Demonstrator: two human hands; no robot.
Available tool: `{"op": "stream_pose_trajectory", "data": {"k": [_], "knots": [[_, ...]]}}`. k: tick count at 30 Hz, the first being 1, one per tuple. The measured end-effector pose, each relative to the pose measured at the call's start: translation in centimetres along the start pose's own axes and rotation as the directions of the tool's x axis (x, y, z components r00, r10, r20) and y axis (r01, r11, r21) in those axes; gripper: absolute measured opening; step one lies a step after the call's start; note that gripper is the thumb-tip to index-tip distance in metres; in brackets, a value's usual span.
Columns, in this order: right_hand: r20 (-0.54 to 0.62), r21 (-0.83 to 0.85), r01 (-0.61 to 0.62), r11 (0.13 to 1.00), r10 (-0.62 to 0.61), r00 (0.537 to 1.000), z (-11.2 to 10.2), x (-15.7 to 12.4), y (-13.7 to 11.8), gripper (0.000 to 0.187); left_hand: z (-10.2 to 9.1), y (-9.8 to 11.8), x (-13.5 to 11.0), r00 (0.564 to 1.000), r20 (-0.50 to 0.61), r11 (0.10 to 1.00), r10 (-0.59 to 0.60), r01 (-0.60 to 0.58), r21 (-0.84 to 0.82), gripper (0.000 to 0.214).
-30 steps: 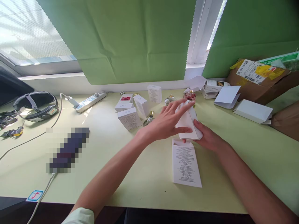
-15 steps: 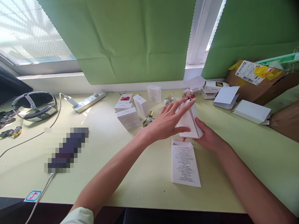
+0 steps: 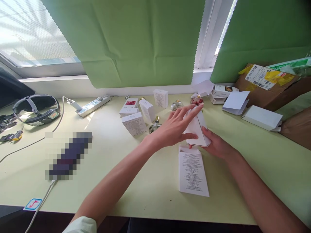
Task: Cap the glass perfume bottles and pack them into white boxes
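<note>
Above the table, a plain white box (image 3: 198, 124) is held tilted between both hands. My left hand (image 3: 176, 127) spans it, with the fingers stretched across the far end and the thumb pressed on the near end. From the right and below, my right hand (image 3: 216, 140) grips the same box; its thumb is on the side and most of its fingers are hidden. Just nearer to me lies a printed white carton (image 3: 193, 173) with its end open. Past my left hand stand a clear glass bottle (image 3: 177, 104) and a reddish bottle (image 3: 196, 101). Another gold-capped bottle (image 3: 155, 125) is beside my left wrist.
Several small printed boxes (image 3: 134, 123) stand left of the bottles. Opened white cartons (image 3: 262, 117) and a brown cardboard box (image 3: 262, 87) are at the right. Farther left are a power strip (image 3: 93, 106), a headset (image 3: 36, 110) and a blurred-out phone (image 3: 70, 157) on a cable.
Both hands and the white box stay nearly where they were. The right thumb has shifted slightly down along the box, and the view has moved very little.
</note>
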State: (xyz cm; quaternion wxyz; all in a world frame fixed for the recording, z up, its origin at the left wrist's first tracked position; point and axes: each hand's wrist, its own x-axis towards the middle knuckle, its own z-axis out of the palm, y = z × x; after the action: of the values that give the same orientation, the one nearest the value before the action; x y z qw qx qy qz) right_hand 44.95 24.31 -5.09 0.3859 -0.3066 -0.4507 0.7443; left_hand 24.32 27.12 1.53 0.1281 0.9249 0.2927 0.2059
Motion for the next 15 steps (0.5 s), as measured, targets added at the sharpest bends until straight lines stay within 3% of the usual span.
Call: {"op": "stream_pose_trajectory", "data": {"k": [3,9,12,15], "knots": [[0.020,-0.020,0.000,1.000,0.001,1.000,-0.1,-0.1,0.1,0.045,0.0,0.1,0.0,1.000,-0.004,1.000,-0.001,0.001,0.021,0.086],[-0.053,-0.021,0.100,0.995,-0.101,0.993,-0.4,0.2,0.3,0.034,0.4,0.5,0.1,0.999,-0.051,0.997,0.018,-0.015,0.075,0.081],[-0.080,-0.004,0.139,0.990,-0.139,0.987,-0.2,0.3,0.2,0.046,0.9,0.6,0.1,0.997,-0.019,0.993,0.070,-0.068,0.095,0.080],[-0.105,-0.024,0.143,0.989,-0.145,0.984,0.2,0.4,-0.1,0.066,1.5,0.6,0.2,0.995,-0.034,0.991,0.097,-0.093,0.097,0.092]]}}
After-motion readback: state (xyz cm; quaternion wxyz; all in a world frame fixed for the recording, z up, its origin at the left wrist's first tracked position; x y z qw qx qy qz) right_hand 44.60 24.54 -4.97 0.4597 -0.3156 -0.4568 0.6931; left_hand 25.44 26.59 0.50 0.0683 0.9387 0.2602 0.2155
